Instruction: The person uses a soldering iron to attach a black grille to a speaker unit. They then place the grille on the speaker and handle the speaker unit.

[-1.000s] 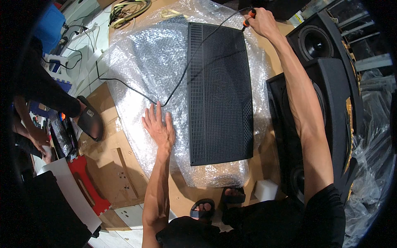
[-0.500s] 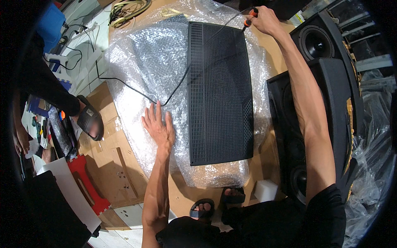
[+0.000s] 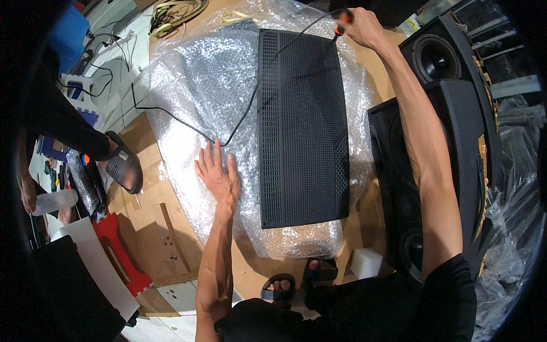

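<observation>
A black perforated speaker grille panel (image 3: 305, 131) lies lengthwise on bubble wrap (image 3: 211, 74), one long edge to each side. At its far right corner, my right hand (image 3: 363, 27) is closed around an orange and black corded electric screwdriver (image 3: 341, 27), tip down toward the corner. My fingers partly hide the tool, and its tip is too small to make out. My left hand (image 3: 219, 174) lies flat on the wrap left of the panel, fingers spread, fingertips at the black cable (image 3: 245, 118). That cable crosses the panel up to the tool.
Black speaker cabinets (image 3: 433, 60) stand close on the right, beside clear plastic sheeting (image 3: 513, 228). A white foam block (image 3: 366, 262) sits near my feet. On the left are another person's sandalled foot (image 3: 124, 168), cardboard (image 3: 154, 228) and a red piece (image 3: 119, 251). Coiled straps (image 3: 176, 17) lie at the far left.
The cable between my hands has lifted into a wider arc over the panel. The screwdriver has shifted very slightly. At far left, another person's hand has moved with a translucent object. My left hand stays put.
</observation>
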### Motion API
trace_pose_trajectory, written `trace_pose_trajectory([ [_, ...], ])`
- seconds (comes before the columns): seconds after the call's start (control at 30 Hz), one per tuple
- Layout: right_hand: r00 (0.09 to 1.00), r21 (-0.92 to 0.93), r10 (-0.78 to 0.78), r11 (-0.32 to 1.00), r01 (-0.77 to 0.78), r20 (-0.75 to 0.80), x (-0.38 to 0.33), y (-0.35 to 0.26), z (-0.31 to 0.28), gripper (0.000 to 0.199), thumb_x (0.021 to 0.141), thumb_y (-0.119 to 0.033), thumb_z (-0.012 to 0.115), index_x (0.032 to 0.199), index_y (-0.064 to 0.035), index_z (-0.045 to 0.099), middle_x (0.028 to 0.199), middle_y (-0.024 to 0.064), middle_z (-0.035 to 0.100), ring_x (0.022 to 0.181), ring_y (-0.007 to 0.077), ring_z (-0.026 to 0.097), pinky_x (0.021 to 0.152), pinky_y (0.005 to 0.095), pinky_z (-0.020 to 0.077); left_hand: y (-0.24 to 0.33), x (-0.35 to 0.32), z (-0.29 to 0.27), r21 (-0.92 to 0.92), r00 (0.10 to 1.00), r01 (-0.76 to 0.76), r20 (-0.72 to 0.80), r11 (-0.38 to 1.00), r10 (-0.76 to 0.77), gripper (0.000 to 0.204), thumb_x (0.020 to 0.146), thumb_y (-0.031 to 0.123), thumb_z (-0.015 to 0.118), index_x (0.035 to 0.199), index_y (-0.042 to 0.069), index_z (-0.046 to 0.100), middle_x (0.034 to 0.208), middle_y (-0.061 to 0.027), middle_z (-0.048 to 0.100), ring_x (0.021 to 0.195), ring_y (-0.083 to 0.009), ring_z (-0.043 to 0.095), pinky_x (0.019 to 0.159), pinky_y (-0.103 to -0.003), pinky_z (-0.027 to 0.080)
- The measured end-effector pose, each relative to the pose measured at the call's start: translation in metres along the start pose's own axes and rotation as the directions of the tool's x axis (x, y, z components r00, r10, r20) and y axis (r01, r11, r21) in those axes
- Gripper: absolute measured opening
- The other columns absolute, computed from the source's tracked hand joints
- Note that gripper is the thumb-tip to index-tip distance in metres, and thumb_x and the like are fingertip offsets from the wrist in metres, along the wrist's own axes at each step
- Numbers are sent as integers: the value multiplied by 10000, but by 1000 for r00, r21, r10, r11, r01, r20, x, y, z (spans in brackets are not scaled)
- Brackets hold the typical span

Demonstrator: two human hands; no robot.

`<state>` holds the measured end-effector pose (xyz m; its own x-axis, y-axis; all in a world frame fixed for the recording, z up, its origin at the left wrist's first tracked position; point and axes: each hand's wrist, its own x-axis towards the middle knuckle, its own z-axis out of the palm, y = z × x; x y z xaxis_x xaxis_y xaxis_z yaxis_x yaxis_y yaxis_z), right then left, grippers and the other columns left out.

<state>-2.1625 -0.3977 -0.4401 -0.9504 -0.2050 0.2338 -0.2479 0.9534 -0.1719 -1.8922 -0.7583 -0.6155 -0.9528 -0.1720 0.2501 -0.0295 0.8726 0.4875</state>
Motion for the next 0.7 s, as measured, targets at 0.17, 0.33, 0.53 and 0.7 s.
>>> trace_pose_trajectory([
  [0.17, 1000, -31, 25, 999, -25, -12, 3, 16, 5, 266, 823, -227, 643, 957, 3, 650, 773, 217, 641, 728, 367, 642, 696, 417, 494, 1, 1, 2, 19, 1000, -8, -10, 1000, 8, 471, 963, 343, 457, 1382, 127, 455, 1409, -145, 431, 1360, -329, 295, 1136, -510, 116],
  [0.33, 995, 94, 97, 991, -98, 20, -3, -14, -9, 221, 803, -181, 609, 776, 37, 640, 779, 199, 667, 750, 285, 676, 669, 384, 524, -1, -1, 0, 1, 1000, 10, 0, 1000, -10, 475, 940, 306, 498, 1373, 113, 463, 1405, -170, 426, 1358, -351, 290, 1134, -522, 107],
  [0.53, 992, 246, 107, 965, -89, -61, -4, -5, -8, 197, 768, -130, 609, 663, 37, 611, 650, 190, 644, 625, 285, 670, 589, 395, 508, 2, 1, 1, -13, 1000, 14, -1, 1000, -14, 473, 942, 306, 493, 1373, 112, 463, 1403, -169, 429, 1358, -350, 290, 1137, -517, 104],
  [0.7, 994, 175, 75, 983, -60, -79, -1, -9, -3, 222, 754, -145, 624, 627, 36, 609, 630, 195, 635, 614, 293, 666, 578, 398, 507, 0, 0, 0, -15, 1000, 14, -5, 1000, -14, 474, 944, 311, 491, 1373, 113, 462, 1403, -167, 430, 1358, -350, 292, 1137, -519, 106],
])
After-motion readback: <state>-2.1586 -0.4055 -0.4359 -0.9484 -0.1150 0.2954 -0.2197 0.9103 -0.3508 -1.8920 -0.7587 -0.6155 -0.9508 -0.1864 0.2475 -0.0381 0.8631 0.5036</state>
